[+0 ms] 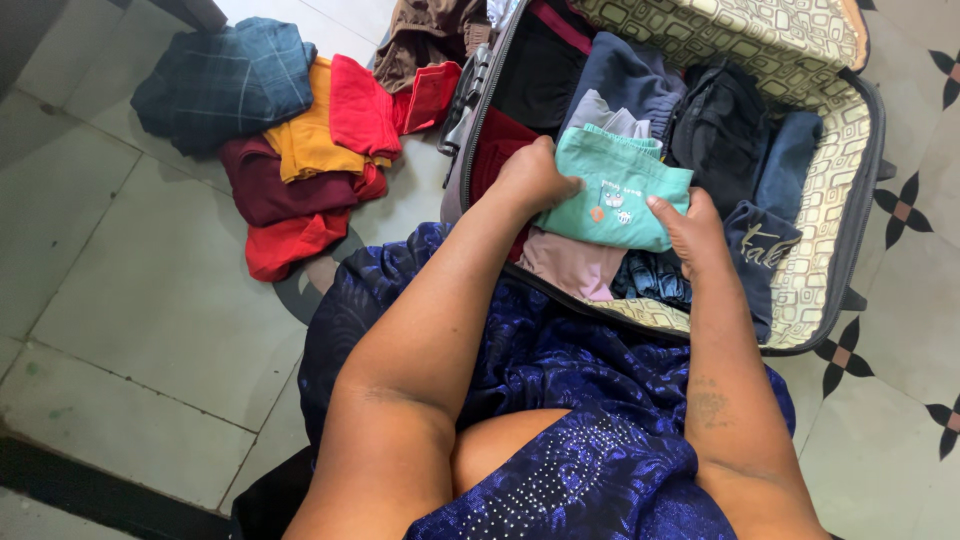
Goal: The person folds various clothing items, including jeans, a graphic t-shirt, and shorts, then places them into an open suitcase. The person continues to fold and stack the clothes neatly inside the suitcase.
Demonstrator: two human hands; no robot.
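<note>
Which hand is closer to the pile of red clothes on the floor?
The left. The left hand grips the teal shirt's left edge, on the side toward the red clothes. The right hand holds the shirt's far edge, inside the suitcase.

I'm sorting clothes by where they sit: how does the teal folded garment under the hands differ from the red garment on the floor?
The teal garment lies neatly folded inside the open suitcase, pressed by the left hand and right hand; the red garment lies crumpled on the tiled floor, untouched. The teal one carries small printed motifs; the red looks plain. Both are cloth.
</note>
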